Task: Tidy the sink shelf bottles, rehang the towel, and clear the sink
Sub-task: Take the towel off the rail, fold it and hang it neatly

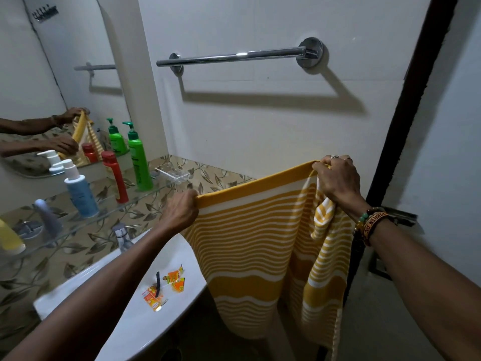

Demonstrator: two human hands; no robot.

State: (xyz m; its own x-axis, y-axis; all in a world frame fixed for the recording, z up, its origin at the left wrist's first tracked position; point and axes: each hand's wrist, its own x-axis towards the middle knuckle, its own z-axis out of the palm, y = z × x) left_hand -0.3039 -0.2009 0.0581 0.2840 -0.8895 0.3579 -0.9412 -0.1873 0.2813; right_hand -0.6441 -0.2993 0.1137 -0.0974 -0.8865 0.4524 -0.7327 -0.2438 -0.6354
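Yellow-striped towel (pixel 250 230) is held stretched by its top hem, pinched in the fingers of the left hand (pixel 182 211) and right hand (pixel 335 178), likely for draping over the chrome towel bar (pixel 234 57) in the upper middle.

Nothing fully legible anywhere. Printed across the torn orange sachets (pixel 177 279) lying in the sink (pixel 135 334): bold lettering, crumpled and too blurred to spell out. Running along the orange wristband (pixel 374 222) at the right wrist: a row of dark block characters, not decipherable at this size. Down the side of the green pump bottle (pixel 139 165) standing on the glass shelf (pixel 145 196): a dark strip of fine print, far too small to read.
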